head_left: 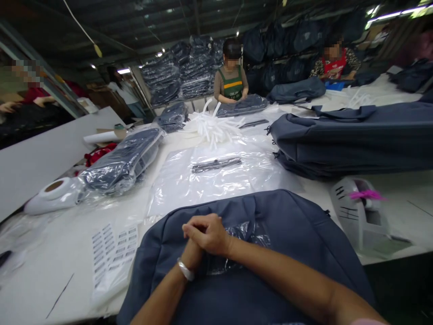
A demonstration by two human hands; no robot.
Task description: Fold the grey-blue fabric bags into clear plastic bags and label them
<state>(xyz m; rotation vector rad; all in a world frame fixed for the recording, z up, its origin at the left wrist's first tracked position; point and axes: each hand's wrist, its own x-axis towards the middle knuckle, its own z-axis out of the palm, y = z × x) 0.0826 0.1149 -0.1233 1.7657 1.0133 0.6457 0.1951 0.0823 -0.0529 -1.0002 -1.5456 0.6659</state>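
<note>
A large dark blue bag (280, 275) lies flat before me, with a clear plastic pocket (260, 237) on its upper face. My right hand (213, 234) is closed over my left hand (194, 253), and both are above the bag's upper left part. A silver bracelet (185, 270) circles my left wrist. The left fingers are hidden beneath the right hand. Left of the bag are sheets of printed barcode labels (115, 253). Beyond it, a pile of clear plastic bags (176, 180) lies flat, with a bundle of dark strips (216, 165) on top.
Stacked dark blue bags (355, 140) stand at the right, behind a tape dispenser (361, 212). Plastic-wrapped bags (125, 158) lie at left beside a roll (54, 192). White strips (213, 126) heap mid-table. A co-worker in a green apron (232, 81) works across the table.
</note>
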